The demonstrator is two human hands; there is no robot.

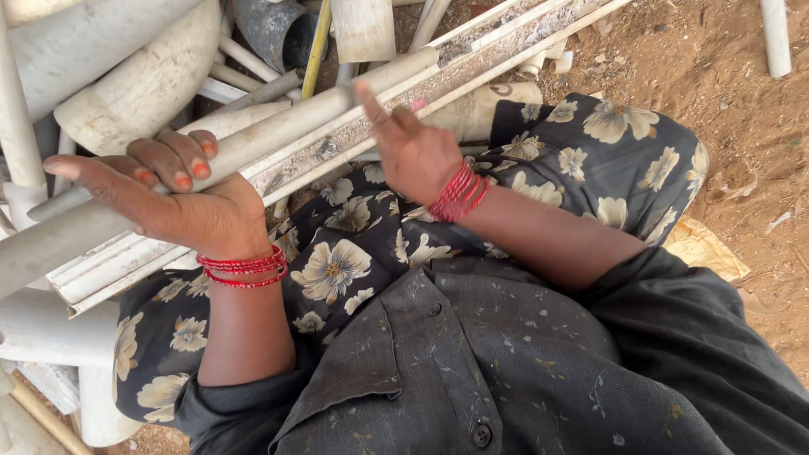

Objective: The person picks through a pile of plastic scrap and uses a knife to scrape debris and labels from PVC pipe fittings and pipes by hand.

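You wear a dark grey buttoned shirt (506, 362) with a faint sprig print, a collar, dark round buttons down its front and dusty marks across the cloth, its sleeves pushed up above both forearms. Below it, farther out across your lap, lies a black garment (472, 202) printed with large cream flowers that have tan centres. A stack of thin red bangles (243, 269) circles the wrist of your left hand (181, 202), a thicker bunch of red bangles (459, 193) sits at your right hand (410, 149), and your fingernails carry orange-red polish.
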